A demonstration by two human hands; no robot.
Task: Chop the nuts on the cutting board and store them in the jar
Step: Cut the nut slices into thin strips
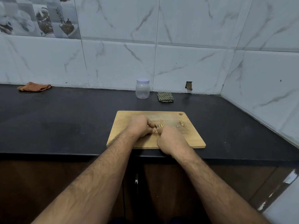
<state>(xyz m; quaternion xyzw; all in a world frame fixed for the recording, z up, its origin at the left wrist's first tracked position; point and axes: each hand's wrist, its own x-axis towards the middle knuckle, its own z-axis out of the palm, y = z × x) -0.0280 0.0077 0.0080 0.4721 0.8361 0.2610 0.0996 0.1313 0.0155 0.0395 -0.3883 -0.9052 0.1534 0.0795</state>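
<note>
Chopping under way mid-board [192,139]: left hand [140,126] curls over nuts [159,126], right hand [169,140] grips the knife [155,126], so knuckles should guide the blade, loose nuts [181,123] at right need gathering, and the lidded jar [142,88] stands far behind.

Both bare forearms reach forward and converge; the left hand [140,126] curls knuckles-up, the right hand [169,139] clenches (fingertips nearly meeting).

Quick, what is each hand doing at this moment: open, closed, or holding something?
Left hand: fingers curled, holding down nut pieces on the board.
Right hand: closed around the knife.
</note>
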